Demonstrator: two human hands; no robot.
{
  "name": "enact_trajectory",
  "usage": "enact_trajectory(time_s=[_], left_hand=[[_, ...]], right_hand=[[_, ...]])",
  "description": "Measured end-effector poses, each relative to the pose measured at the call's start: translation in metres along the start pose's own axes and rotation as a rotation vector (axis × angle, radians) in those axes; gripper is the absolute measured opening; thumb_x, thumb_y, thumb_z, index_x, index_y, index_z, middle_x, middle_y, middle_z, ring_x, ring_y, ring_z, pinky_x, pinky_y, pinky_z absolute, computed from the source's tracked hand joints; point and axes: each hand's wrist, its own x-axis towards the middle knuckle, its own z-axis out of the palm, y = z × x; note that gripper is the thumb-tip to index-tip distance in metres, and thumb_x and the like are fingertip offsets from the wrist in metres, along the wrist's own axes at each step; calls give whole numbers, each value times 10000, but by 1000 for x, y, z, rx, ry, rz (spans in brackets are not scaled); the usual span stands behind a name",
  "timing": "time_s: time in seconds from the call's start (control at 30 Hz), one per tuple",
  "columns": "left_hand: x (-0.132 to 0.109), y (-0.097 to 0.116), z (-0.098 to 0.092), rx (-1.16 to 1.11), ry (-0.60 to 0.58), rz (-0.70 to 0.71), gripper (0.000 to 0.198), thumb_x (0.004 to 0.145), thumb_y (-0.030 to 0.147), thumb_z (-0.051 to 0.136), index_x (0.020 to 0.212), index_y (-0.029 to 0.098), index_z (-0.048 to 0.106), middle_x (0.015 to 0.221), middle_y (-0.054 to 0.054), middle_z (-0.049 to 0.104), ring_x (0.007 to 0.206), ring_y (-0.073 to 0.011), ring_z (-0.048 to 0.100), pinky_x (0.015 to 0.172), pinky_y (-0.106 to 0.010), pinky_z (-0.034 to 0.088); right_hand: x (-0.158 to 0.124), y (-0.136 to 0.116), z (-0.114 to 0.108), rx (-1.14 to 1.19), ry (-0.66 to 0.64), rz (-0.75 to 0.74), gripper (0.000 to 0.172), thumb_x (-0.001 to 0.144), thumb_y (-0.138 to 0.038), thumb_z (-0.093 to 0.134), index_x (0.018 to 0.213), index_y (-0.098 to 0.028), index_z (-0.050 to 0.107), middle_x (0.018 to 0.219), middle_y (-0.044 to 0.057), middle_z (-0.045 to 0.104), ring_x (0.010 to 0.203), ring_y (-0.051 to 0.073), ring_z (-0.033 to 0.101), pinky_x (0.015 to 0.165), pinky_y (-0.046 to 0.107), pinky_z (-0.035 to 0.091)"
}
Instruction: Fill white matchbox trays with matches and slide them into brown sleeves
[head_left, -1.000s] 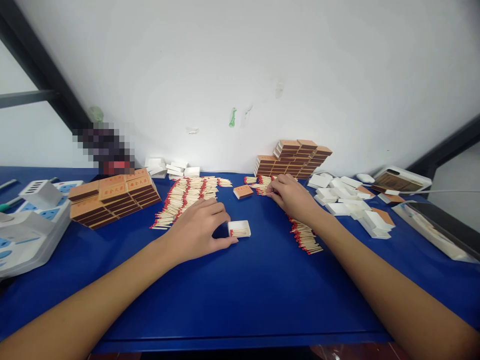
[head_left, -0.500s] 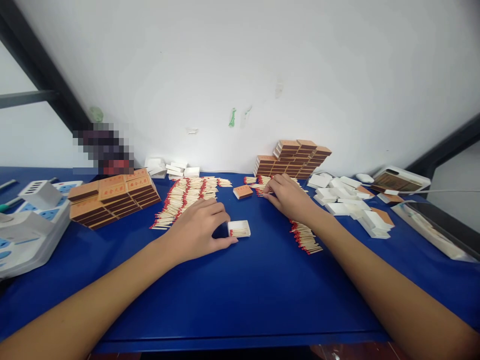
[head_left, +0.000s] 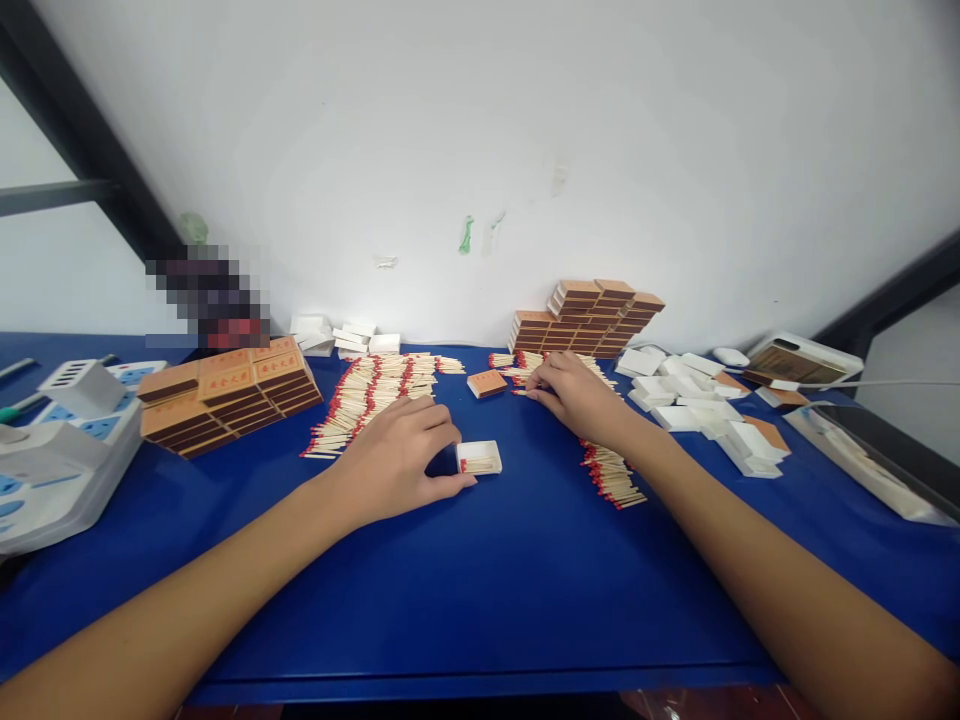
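Note:
My left hand (head_left: 401, 455) rests on the blue table with thumb and fingers closed on the left end of a small white matchbox tray (head_left: 480, 449). A few red-tipped matches (head_left: 480, 465) lie inside that tray. My right hand (head_left: 576, 393) is over the right-hand pile of matches (head_left: 611, 475), thumb and fingertips pinched together. A match (head_left: 520, 392) shows at those fingertips, its red head to the left; whether more are pinched is hidden. Between the hands, behind the tray, lies a single orange matchbox (head_left: 487, 384).
Stacked matchboxes stand at the left (head_left: 232, 395) and against the wall (head_left: 589, 325). A wide pile of matches (head_left: 382, 390) spreads behind my left hand. White trays (head_left: 686, 390) are heaped at right, more (head_left: 349, 338) at back left. A power strip (head_left: 97, 470) lies far left.
My right fingertips have shifted very slightly, and a match now shows at them, apart from the pile. My left hand and the tray stay in place.

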Motion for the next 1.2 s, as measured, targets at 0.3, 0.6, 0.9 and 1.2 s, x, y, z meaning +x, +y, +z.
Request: enact_trajectory(time_s=[0.3, 0.6, 0.9, 1.2], left_hand=[[2, 0, -2, -25, -34, -26, 303, 960, 481, 765, 975, 179, 744, 933, -47, 715, 904, -233, 666, 832, -389, 516], [2, -1, 0, -34, -14, -47, 299, 953, 479, 771, 970, 181, 750, 935, -46, 724, 905, -234, 670, 821, -394, 523], [2, 0, 1, -11, -20, -38, 310, 972, 488, 734, 946, 179, 726, 920, -51, 710, 884, -228, 662, 829, -391, 524], [3, 0, 0, -22, -24, -35, 288, 961, 462, 754, 915, 179, 728, 909, -50, 703, 878, -230, 662, 821, -388, 520]], right_hand=[[1, -3, 3, -32, -32, 4, 163, 1053, -247, 519, 933, -211, 623, 1033, 136, 643, 1028, 306, 581, 934, 443, 474], [-18, -82, -21, 24, 55, -162, 166, 1099, -225, 508, 978, -212, 622, 1037, 107, 651, 1000, 271, 589, 889, 416, 500], [-22, -118, -12, -340, -29, -301, 239, 1009, -30, 495, 948, -191, 661, 981, 138, 655, 934, 300, 551, 821, 434, 460], [-20, -121, -10, -212, -30, -305, 178, 1088, -185, 517, 992, -181, 667, 1012, 135, 664, 926, 292, 562, 830, 439, 465]])
